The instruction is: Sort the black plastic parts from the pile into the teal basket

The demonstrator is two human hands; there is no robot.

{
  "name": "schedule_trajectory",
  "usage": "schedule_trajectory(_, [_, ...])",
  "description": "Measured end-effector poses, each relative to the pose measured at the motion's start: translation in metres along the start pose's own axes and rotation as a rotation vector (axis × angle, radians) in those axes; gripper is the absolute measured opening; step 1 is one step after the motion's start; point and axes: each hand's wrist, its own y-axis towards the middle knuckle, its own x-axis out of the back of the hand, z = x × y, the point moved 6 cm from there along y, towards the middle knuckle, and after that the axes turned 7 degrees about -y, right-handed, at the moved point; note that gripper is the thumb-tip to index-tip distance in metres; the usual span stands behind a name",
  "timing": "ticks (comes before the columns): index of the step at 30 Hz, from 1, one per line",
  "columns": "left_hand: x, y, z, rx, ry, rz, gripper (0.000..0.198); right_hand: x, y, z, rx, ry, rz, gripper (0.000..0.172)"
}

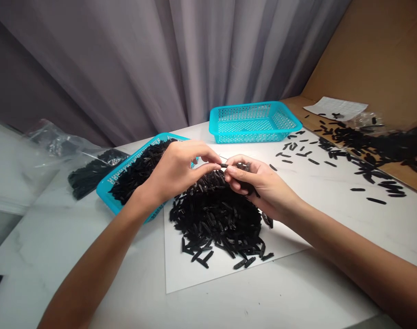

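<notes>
My left hand (179, 171) pinches one end of a small, narrow black piece (223, 166) between thumb and fingertip. At its other end, my right hand (258, 178) grips the same piece with thumb and forefinger. More dark pieces show under the curled fingers of my right hand. A thin light line, perhaps a wire, shows just above the held piece. Both hands are raised over a heap of slim black pieces (218, 219) lying on a white sheet (184, 276). The exact kind of these pieces is too small to make out.
Left of the heap, a blue basket (107, 189) is full of black pieces, beside a clear plastic bag (57, 141). Another blue basket (256, 136) stands at the back. Black pieces (376, 171) lie scattered at right near a paper sheet (335, 108) and cardboard (373, 59).
</notes>
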Motion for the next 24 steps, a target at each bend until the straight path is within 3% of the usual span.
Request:
schedule_trajectory(21, [-0.0041,0.0009,-0.0013,0.006,-0.026,0.051,0.006,-0.0010,0.0010,-0.0003,0.012,0.017,0.033,0.019])
schedule_trajectory(24, [0.0034,0.0014,-0.0040,0.066,0.057,0.032,0.007,-0.0004,0.0008,-0.0003,0.021,0.026,0.029,0.015])
